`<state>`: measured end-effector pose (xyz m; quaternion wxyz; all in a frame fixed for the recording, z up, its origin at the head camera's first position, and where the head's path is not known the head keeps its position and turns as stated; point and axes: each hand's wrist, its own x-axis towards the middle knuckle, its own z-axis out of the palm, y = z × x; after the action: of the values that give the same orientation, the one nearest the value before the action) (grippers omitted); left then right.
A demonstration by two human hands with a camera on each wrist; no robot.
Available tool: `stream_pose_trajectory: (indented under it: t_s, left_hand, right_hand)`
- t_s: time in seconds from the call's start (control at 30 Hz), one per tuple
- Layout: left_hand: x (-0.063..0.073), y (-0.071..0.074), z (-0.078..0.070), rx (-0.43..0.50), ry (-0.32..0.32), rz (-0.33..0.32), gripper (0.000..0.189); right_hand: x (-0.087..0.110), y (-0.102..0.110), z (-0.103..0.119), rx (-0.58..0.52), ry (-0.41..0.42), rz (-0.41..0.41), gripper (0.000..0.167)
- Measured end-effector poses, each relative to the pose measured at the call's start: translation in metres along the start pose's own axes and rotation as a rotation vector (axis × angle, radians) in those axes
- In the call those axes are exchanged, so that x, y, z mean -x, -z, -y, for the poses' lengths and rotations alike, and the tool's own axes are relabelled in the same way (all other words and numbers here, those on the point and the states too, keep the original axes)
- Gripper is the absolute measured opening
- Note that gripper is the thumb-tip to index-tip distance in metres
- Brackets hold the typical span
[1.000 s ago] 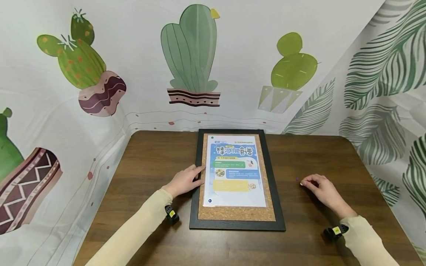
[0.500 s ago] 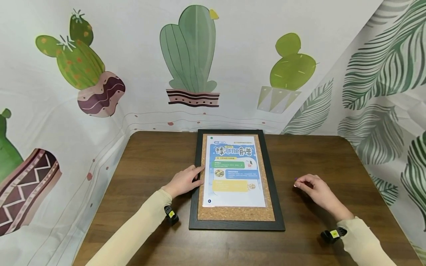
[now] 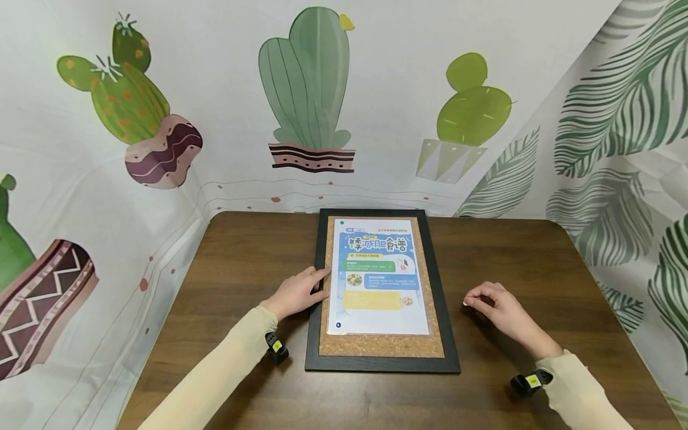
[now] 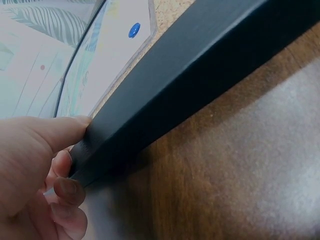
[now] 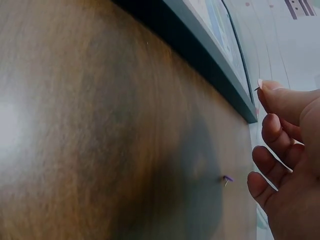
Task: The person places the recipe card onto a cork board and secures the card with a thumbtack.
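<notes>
A framed cork board lies on the table with a printed sheet on it. A green thumbtack sits at the sheet's upper left corner, a blue thumbtack at its lower left. My left hand holds the board's left edge; in the left wrist view the thumb lies over the black rim. To the right of the board, my right hand pinches a white thumbtack with its dark pin pointing out. A purple thumbtack lies on the table, hidden by the hand in the head view.
The brown wooden table reaches back to a white cloth printed with cacti and leaves. The board's thick black rim stands up from the tabletop between the two hands.
My right hand has moved left toward the board with the white thumbtack, passing over the purple one, which its fingers now cover in the head view. The left hand has stayed put.
</notes>
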<state>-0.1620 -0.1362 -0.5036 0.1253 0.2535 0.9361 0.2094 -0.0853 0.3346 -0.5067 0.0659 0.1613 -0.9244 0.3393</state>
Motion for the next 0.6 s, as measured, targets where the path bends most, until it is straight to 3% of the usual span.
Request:
stream_pose_trajectory:
  t_s: [0.6]
  left_hand:
    - [0.0, 0.0, 0.0, 0.007, 0.009, 0.002, 0.062]
  right_hand:
    - [-0.025, -0.007, 0.014, -0.006, -0.015, 0.058, 0.005]
